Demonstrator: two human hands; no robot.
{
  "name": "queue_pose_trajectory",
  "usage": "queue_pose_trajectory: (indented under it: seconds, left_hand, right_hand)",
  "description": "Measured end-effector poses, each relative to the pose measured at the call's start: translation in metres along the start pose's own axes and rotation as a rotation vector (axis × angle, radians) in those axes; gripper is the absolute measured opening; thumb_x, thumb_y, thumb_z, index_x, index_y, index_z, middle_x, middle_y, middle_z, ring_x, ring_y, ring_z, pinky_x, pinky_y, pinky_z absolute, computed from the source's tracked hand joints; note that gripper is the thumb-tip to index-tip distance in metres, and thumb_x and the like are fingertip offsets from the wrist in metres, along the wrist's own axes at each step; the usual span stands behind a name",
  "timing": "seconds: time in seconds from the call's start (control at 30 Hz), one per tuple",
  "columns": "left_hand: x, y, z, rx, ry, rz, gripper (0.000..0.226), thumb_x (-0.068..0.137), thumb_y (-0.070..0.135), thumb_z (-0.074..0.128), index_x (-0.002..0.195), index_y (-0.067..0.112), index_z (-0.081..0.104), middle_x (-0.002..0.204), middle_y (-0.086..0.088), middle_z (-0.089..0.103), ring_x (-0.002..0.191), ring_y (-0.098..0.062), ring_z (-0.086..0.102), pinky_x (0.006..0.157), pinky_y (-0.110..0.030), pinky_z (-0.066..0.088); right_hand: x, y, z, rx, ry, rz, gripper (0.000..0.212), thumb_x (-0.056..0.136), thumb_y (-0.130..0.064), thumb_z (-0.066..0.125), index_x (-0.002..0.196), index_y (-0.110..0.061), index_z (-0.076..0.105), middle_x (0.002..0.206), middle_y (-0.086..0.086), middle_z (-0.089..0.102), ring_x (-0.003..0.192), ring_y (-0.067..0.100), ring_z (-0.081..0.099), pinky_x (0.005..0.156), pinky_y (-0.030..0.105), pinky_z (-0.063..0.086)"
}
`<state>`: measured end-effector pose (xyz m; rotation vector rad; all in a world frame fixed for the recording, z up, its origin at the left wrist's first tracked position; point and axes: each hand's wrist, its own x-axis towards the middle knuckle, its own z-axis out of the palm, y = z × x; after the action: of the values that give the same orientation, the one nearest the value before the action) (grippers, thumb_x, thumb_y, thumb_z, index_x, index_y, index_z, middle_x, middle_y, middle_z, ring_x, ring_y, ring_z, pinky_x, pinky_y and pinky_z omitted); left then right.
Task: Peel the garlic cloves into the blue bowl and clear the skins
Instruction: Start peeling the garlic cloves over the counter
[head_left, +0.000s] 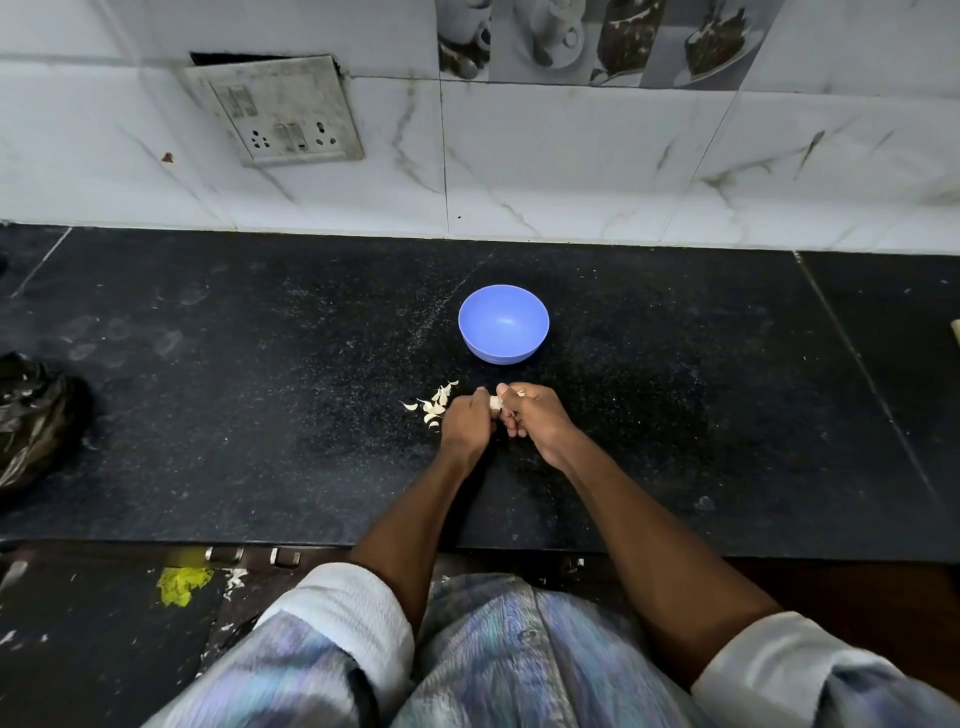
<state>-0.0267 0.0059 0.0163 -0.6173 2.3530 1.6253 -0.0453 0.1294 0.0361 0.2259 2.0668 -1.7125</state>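
A blue bowl (503, 323) stands on the black counter (260, 395), and nothing shows inside it. Just in front of it, my left hand (465, 423) and my right hand (530, 415) meet, fingers curled, and both pinch one pale garlic clove (494, 402) between them. Most of the clove is hidden by my fingers. A small heap of pale garlic skins or cloves (434, 405) lies on the counter right beside my left hand; which they are I cannot tell.
A crumpled black plastic bag (36, 421) lies at the counter's left edge. The tiled wall with a switchboard (280, 111) rises behind the counter. A yellow scrap (179, 584) lies on the floor below the front edge.
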Motion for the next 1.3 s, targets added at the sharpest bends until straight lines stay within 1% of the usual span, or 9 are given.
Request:
queue_pose_trajectory:
  seconds: [0.07,0.17,0.33,0.43,0.63,0.83,0.97,1.1,1.3]
  left_hand:
    - [-0.002,0.009,0.000,-0.228,-0.135,-0.212,0.049,0.103,0.025,0.035,0.067,0.010,0.064,0.057,-0.004,0.055,0.046,-0.017,0.040,0.046,-0.027,0.034]
    - [-0.006,0.014,0.002,-0.349,-0.226,-0.325,0.048,0.104,0.022,0.033,0.062,0.014,0.057,0.054,0.001,0.046,0.040,-0.010,0.026,0.038,-0.019,0.020]
    - [0.003,-0.006,0.006,0.136,0.012,0.237,0.044,0.113,0.028,0.041,0.084,0.006,0.066,0.082,-0.010,0.070,0.075,-0.025,0.060,0.073,-0.039,0.045]
    - [0.000,-0.010,0.004,0.136,0.066,0.441,0.027,0.108,0.018,0.049,0.087,0.012,0.064,0.080,-0.001,0.066,0.075,-0.019,0.059,0.068,-0.033,0.045]
    - [0.002,-0.013,-0.011,0.236,0.106,0.643,0.027,0.103,0.005,0.052,0.089,0.020,0.069,0.082,0.008,0.065,0.076,-0.009,0.055,0.069,-0.018,0.040]
    - [-0.005,-0.007,0.006,-0.125,0.250,0.425,0.027,0.105,0.005,0.055,0.098,0.010,0.080,0.088,0.000,0.078,0.081,-0.016,0.069,0.072,-0.012,0.049]
    - [0.004,0.015,0.018,-0.543,0.191,0.133,0.031,0.110,0.017,0.050,0.101,0.013,0.079,0.081,0.000,0.072,0.078,-0.018,0.068,0.083,-0.040,0.060]
    - [0.010,0.019,0.018,-0.358,0.163,0.199,0.029,0.110,0.021,0.050,0.101,0.017,0.078,0.085,0.003,0.074,0.080,-0.011,0.067,0.085,-0.040,0.058]
    - [0.010,-0.010,0.010,-0.535,0.148,0.051,0.028,0.109,0.011,0.047,0.112,0.010,0.075,0.088,0.001,0.069,0.076,-0.008,0.060,0.074,-0.026,0.054]
  right_hand:
    - [-0.001,-0.001,-0.003,-0.032,-0.006,-0.031,0.034,0.106,-0.025,0.056,0.076,-0.010,0.058,0.056,0.002,0.051,0.048,0.012,0.044,0.047,0.021,0.034]
    - [-0.002,0.002,-0.006,-0.050,-0.001,-0.053,0.038,0.106,-0.024,0.055,0.070,-0.011,0.056,0.058,0.004,0.050,0.049,0.011,0.042,0.047,0.019,0.035]
    - [0.007,0.002,-0.007,0.119,0.071,0.099,0.032,0.102,-0.024,0.059,0.073,-0.010,0.060,0.056,0.000,0.045,0.050,0.011,0.037,0.046,0.024,0.026]
    - [0.011,-0.008,-0.004,0.240,0.079,0.205,0.026,0.103,-0.022,0.060,0.078,-0.014,0.060,0.058,-0.001,0.044,0.046,0.008,0.037,0.048,0.024,0.024]
    - [0.009,-0.012,-0.003,0.450,-0.014,0.414,0.027,0.105,-0.025,0.055,0.080,-0.017,0.055,0.050,-0.005,0.044,0.039,0.006,0.036,0.044,0.019,0.024]
    - [0.015,-0.021,0.002,0.702,-0.058,0.471,0.039,0.106,-0.027,0.052,0.069,-0.013,0.051,0.049,-0.001,0.043,0.043,0.010,0.045,0.051,0.021,0.025]
    - [0.016,-0.006,0.014,0.796,0.055,0.400,0.025,0.108,-0.021,0.048,0.091,-0.017,0.066,0.066,-0.004,0.062,0.063,0.008,0.052,0.062,0.018,0.038]
    - [0.012,0.003,0.008,0.745,0.085,0.299,0.029,0.106,-0.024,0.052,0.084,-0.012,0.067,0.063,0.000,0.066,0.060,0.011,0.058,0.060,0.022,0.047]
    - [0.015,0.007,-0.005,0.409,0.166,0.257,0.024,0.100,-0.023,0.064,0.084,-0.006,0.069,0.064,0.005,0.061,0.052,0.012,0.050,0.052,0.025,0.037]
